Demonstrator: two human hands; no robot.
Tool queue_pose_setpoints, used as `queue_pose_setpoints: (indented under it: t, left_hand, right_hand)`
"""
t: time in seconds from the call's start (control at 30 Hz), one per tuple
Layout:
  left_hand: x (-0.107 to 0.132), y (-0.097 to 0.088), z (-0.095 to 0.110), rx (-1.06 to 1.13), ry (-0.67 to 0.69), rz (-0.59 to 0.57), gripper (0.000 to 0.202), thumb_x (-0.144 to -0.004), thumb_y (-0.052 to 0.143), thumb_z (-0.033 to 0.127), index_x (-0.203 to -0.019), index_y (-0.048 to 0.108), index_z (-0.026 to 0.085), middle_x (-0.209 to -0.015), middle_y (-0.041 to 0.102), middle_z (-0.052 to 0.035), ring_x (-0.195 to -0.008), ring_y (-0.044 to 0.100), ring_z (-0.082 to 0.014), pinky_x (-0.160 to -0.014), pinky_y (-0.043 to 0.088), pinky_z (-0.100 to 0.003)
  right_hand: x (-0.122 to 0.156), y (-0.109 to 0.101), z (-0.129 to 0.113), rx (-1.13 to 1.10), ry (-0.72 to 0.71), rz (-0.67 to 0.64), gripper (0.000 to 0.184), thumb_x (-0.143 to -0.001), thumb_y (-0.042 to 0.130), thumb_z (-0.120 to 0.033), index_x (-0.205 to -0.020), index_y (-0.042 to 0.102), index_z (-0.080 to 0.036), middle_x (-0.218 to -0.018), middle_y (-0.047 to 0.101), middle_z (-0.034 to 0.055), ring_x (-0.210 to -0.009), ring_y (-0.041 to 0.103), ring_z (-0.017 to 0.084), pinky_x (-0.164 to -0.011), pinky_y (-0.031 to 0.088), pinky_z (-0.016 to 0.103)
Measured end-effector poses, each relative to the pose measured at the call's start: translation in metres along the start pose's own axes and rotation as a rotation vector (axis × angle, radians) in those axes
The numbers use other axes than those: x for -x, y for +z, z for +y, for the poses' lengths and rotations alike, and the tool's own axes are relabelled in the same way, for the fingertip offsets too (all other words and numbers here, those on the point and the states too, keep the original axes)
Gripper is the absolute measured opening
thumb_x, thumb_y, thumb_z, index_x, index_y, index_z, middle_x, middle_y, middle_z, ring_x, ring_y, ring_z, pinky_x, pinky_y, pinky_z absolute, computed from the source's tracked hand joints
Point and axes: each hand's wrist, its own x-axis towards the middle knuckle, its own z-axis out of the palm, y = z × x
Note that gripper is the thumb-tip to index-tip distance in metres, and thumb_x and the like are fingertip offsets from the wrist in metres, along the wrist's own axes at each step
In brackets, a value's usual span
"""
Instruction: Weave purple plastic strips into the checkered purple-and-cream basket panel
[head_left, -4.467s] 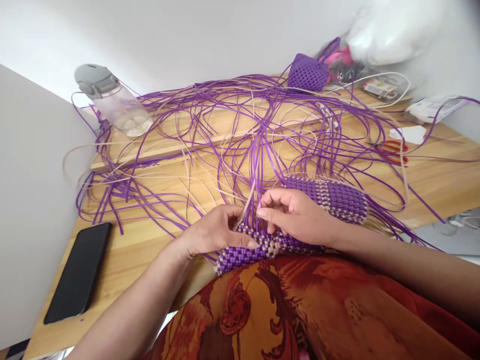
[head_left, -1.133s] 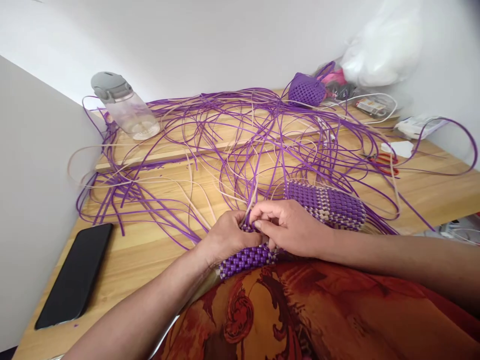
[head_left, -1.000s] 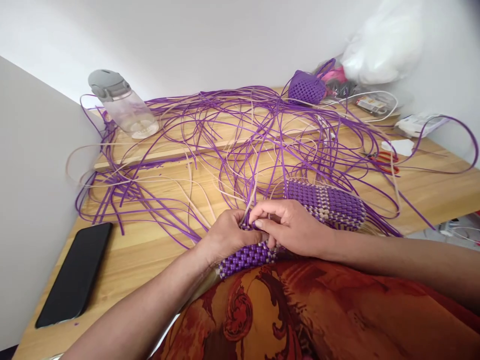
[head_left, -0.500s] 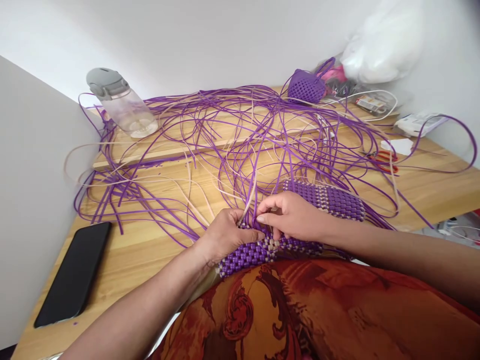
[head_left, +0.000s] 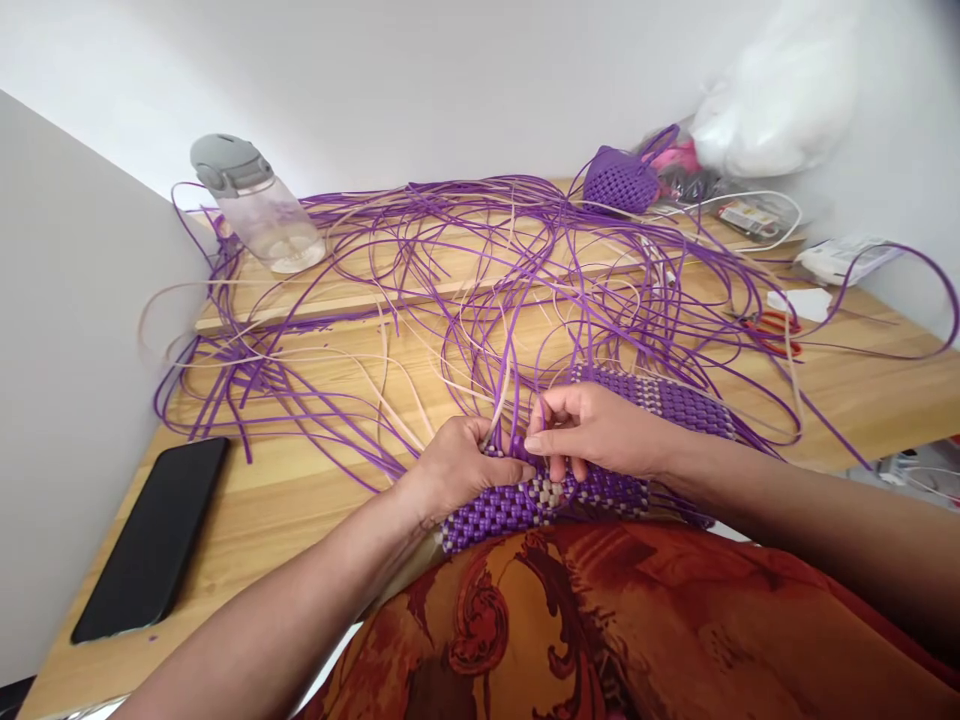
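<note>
The left hand is partly closed on the near purple-and-beige weave, which lies at the desk's front edge against the patterned garment; its thumb presses flat along the weave's top edge, while the other fingers go behind the upright strands, probably gripping from the back, though they are mostly hidden; the right hand has thumb and forefinger pinched together on a purple strand, its remaining fingers loosely curled above the weave; a second ago its fingertips were bunched against the left thumb and covered the beige block; now it has moved off to the right, a gap shows between the hands, and that block is in plain sight; a small purple loop stands beside the left thumb; the left hand has hardly changed its hold; behind the right wrist the far woven panel lies on the wooden desk, as before; the grey-lidded bottle, black phone, red-handled scissors and small purple woven basket keep their places around the tangle of strands
</note>
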Motion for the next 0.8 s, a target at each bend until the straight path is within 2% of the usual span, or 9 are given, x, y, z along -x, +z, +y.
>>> queue_pose_setpoints:
  t: [0.07, 0.2, 0.27, 0.33, 0.4, 0.5, 0.6, 0.67, 0.8]
  left_hand:
    - [-0.001, 0.0, -0.001, 0.012, -0.002, 0.0, 0.022, -0.064, 0.074, 0.026, -0.081, 0.069, 0.013, -0.069, 0.062, 0.0015, -0.06, 0.05, -0.0096, -0.061, 0.039, -0.022]
    - [-0.001, 0.001, -0.002, -0.062, 0.03, 0.046, 0.024, -0.062, 0.074, 0.025, -0.082, 0.069, 0.012, -0.07, 0.063, 0.0008, -0.062, 0.052, -0.0116, -0.059, 0.039, -0.022]
    - [0.0, 0.001, -0.002, -0.112, 0.056, 0.079, 0.025, -0.063, 0.074, 0.027, -0.082, 0.069, 0.012, -0.071, 0.063, 0.0006, -0.064, 0.053, -0.0123, -0.06, 0.039, -0.023]
    - [0.002, 0.002, -0.001, -0.101, 0.073, 0.054, 0.026, -0.065, 0.073, 0.028, -0.086, 0.07, 0.013, -0.074, 0.064, 0.0001, -0.066, 0.054, -0.0129, -0.063, 0.04, -0.023]
    - [0.002, 0.002, 0.0, -0.039, 0.074, -0.001, 0.024, -0.067, 0.072, 0.026, -0.088, 0.069, 0.013, -0.078, 0.066, -0.0007, -0.068, 0.056, -0.0131, -0.065, 0.041, -0.024]
    - [0.001, 0.002, 0.0, 0.047, 0.048, -0.035, 0.023, -0.066, 0.073, 0.024, -0.086, 0.068, 0.013, -0.08, 0.066, -0.0018, -0.07, 0.057, -0.0134, -0.067, 0.042, -0.024]
    - [0.0, 0.002, -0.002, 0.082, 0.028, -0.011, 0.024, -0.063, 0.076, 0.026, -0.081, 0.067, 0.013, -0.076, 0.065, -0.0006, -0.067, 0.056, -0.0125, -0.066, 0.042, -0.024]
    - [-0.001, 0.002, -0.003, 0.09, 0.013, 0.014, 0.023, -0.061, 0.078, 0.026, -0.075, 0.065, 0.014, -0.072, 0.063, 0.0012, -0.064, 0.055, -0.0109, -0.063, 0.041, -0.023]
    - [-0.003, 0.003, -0.003, 0.143, 0.026, 0.045, 0.031, -0.057, 0.08, 0.021, -0.084, 0.065, 0.016, -0.077, 0.065, 0.0009, -0.068, 0.057, -0.012, -0.066, 0.043, -0.024]
  right_hand:
    - [0.007, 0.0, 0.0, 0.101, -0.079, 0.025, 0.021, -0.077, 0.064, -0.033, -0.076, 0.054, -0.014, -0.059, 0.062, -0.0001, -0.049, 0.057, 0.009, -0.046, 0.044, 0.019]
    - [0.011, 0.004, -0.01, 0.447, -0.401, 0.016, 0.017, -0.079, 0.064, -0.03, -0.073, 0.064, -0.015, -0.062, 0.063, -0.0007, -0.056, 0.055, 0.008, -0.053, 0.04, 0.02]
    - [0.003, 0.006, -0.016, 0.464, -0.472, 0.061, 0.017, -0.08, 0.062, -0.03, -0.074, 0.065, -0.015, -0.065, 0.063, -0.0008, -0.058, 0.055, 0.008, -0.055, 0.039, 0.02]
    - [-0.009, 0.006, -0.019, 0.393, -0.421, 0.127, 0.019, -0.081, 0.061, -0.033, -0.075, 0.063, -0.015, -0.068, 0.064, -0.0001, -0.059, 0.055, 0.008, -0.056, 0.04, 0.02]
    - [-0.019, 0.005, -0.019, 0.313, -0.297, 0.159, 0.022, -0.08, 0.06, -0.037, -0.077, 0.06, -0.015, -0.066, 0.063, -0.0002, -0.054, 0.054, 0.008, -0.052, 0.04, 0.02]
    - [-0.024, 0.001, -0.015, 0.361, -0.176, 0.238, 0.023, -0.078, 0.059, -0.039, -0.074, 0.057, -0.016, -0.062, 0.061, -0.0011, -0.049, 0.051, 0.008, -0.047, 0.036, 0.02]
    - [-0.018, -0.003, -0.01, 0.62, -0.172, 0.355, 0.019, -0.073, 0.061, -0.032, -0.064, 0.057, -0.017, -0.057, 0.059, -0.0019, -0.049, 0.048, 0.007, -0.047, 0.031, 0.021]
    - [-0.01, -0.005, -0.009, 0.758, -0.186, 0.371, 0.016, -0.072, 0.06, -0.029, -0.061, 0.057, -0.017, -0.056, 0.058, -0.0024, -0.049, 0.046, 0.007, -0.048, 0.029, 0.021]
    - [0.007, -0.002, -0.007, 0.82, -0.213, 0.403, 0.013, -0.073, 0.057, -0.028, -0.065, 0.056, -0.018, -0.058, 0.058, -0.0036, -0.051, 0.046, 0.007, -0.05, 0.029, 0.021]
